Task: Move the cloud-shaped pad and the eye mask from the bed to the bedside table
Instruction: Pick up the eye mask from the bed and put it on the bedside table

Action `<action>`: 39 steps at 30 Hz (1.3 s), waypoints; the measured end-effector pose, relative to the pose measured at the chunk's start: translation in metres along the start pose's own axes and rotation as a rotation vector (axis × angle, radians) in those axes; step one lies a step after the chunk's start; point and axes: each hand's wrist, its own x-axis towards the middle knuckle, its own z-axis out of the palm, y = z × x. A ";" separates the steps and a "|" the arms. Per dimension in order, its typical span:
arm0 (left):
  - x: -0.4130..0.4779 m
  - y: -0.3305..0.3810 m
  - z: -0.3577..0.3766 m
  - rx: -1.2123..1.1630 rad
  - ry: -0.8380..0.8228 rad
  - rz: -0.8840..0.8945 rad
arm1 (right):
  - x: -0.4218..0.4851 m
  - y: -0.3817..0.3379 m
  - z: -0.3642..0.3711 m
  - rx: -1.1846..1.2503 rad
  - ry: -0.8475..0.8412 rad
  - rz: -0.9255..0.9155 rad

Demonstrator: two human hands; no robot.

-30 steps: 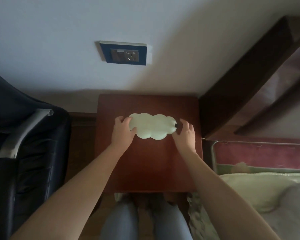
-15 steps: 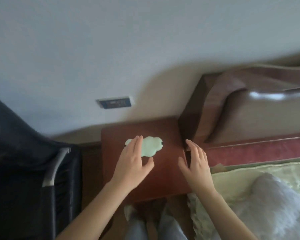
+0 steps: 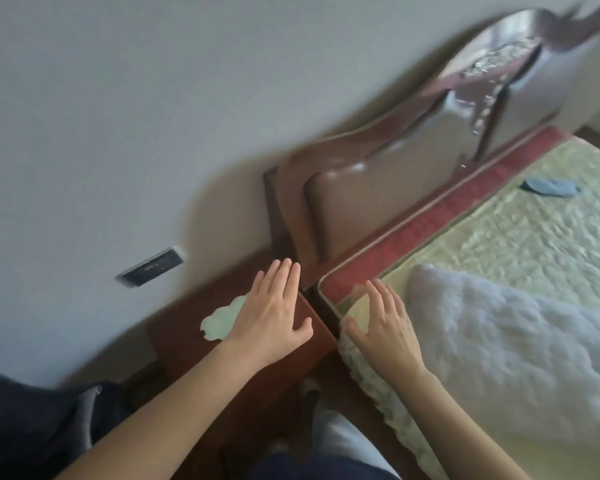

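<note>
The pale green cloud-shaped pad (image 3: 222,318) lies flat on the dark red-brown bedside table (image 3: 181,336), partly hidden under my left hand. My left hand (image 3: 274,313) hovers over the table's right part, fingers spread, holding nothing. My right hand (image 3: 383,322) is open over the near corner of the bed (image 3: 499,237), also holding nothing. The blue eye mask (image 3: 549,187) lies on the pale quilted bedspread far to the right, near the headboard, well away from both hands.
A padded brown headboard (image 3: 378,188) rises behind the bed. A white fluffy blanket (image 3: 516,344) covers the bed's near part. A wall socket (image 3: 151,268) sits above the table. A dark chair (image 3: 32,420) stands at the lower left.
Both hands let go of the cloud pad, which now rests on the table. My view and both hands have swung right toward the bed, bringing the eye mask into sight.
</note>
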 end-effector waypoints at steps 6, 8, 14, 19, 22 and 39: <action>-0.020 0.034 0.009 -0.018 -0.048 0.234 | -0.080 0.015 -0.001 0.087 0.094 0.253; -0.028 0.046 0.015 -0.009 -0.058 0.311 | -0.110 0.019 0.002 0.074 0.147 0.316; -0.046 0.087 0.026 -0.020 -0.133 0.488 | -0.189 0.028 0.009 0.048 0.289 0.480; -0.065 0.135 0.026 -0.015 -0.184 0.685 | -0.246 0.035 0.008 0.095 0.386 0.664; -0.075 0.167 0.027 -0.004 -0.200 0.802 | -0.279 0.041 0.006 0.115 0.459 0.781; -0.244 0.392 0.064 0.057 -0.262 1.300 | -0.567 0.094 0.002 0.150 0.740 1.296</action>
